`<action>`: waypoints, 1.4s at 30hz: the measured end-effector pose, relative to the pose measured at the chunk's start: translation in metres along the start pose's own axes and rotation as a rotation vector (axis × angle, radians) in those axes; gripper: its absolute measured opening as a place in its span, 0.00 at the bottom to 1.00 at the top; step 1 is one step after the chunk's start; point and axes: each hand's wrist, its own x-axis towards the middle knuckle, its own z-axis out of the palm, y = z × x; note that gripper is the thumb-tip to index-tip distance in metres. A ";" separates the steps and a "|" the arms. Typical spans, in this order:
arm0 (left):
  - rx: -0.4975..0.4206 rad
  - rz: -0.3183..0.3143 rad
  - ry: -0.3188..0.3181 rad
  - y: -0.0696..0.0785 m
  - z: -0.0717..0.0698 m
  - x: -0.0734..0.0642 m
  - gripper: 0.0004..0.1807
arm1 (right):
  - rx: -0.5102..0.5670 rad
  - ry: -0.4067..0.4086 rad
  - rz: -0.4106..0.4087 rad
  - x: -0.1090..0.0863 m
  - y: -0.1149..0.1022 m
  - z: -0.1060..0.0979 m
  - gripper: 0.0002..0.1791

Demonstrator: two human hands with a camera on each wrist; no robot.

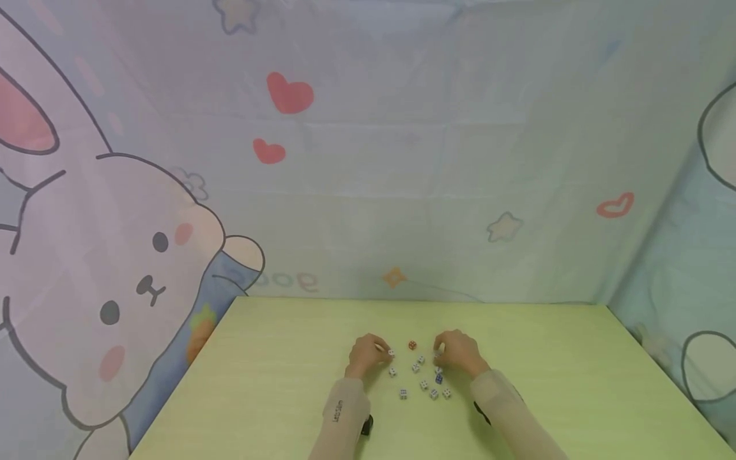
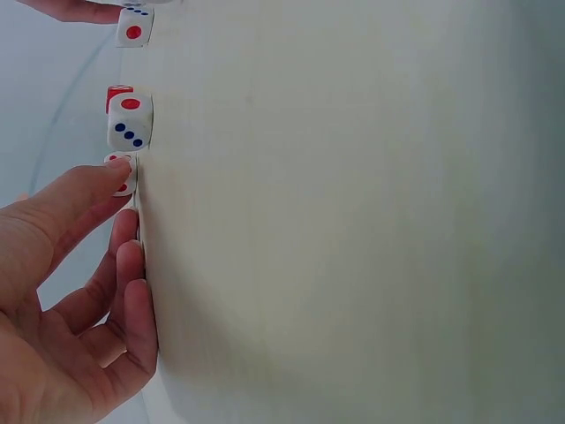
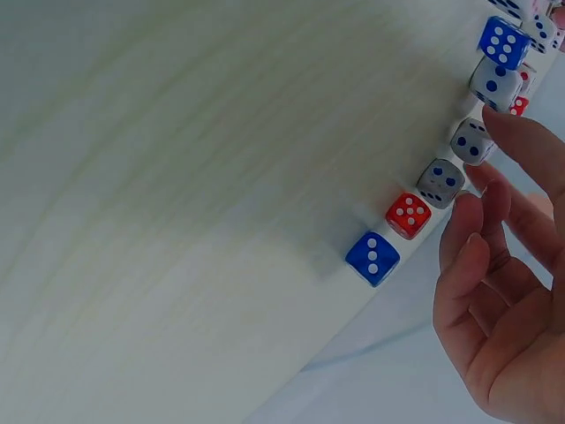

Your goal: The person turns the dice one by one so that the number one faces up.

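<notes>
On the left of the dice group, my left hand [image 1: 367, 355] has thumb and index finger on a small white die [image 1: 391, 352]. In the left wrist view this white die [image 2: 130, 181] shows red pips and is pinched by the thumb, the other fingers curling below. Across from it, my right hand [image 1: 458, 351] holds another white die [image 3: 472, 141], with blue pips, between thumb and index fingertips. Close by its lower fingers are a greyish-white die [image 3: 440, 183], a red die [image 3: 409, 215] and a blue die [image 3: 372, 259].
Between the hands lie several white dice [image 1: 424, 384], a red die [image 1: 412, 345] farther back and a blue die [image 1: 439, 379] near the right wrist. They rest on a pale yellow-green table [image 1: 276, 377]. Behind its far edge hangs a printed cloth [image 1: 368, 223].
</notes>
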 end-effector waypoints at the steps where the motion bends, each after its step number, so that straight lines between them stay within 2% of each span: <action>1: 0.001 0.001 0.001 0.000 0.000 0.000 0.08 | -0.008 0.000 0.003 0.001 0.000 0.000 0.13; 11: -0.003 0.006 -0.002 -0.001 -0.001 0.002 0.07 | -0.005 -0.001 0.011 0.005 0.002 0.005 0.06; 18: -0.008 -0.007 -0.012 -0.002 0.000 0.001 0.07 | 0.030 -0.001 0.006 0.005 0.001 0.004 0.07; 27: -0.017 0.000 -0.016 -0.001 -0.001 0.000 0.06 | 0.001 -0.007 -0.006 0.004 0.000 0.005 0.07; 42: -0.001 0.009 0.001 0.003 -0.002 -0.004 0.06 | 0.052 0.030 -0.017 0.003 -0.002 0.005 0.06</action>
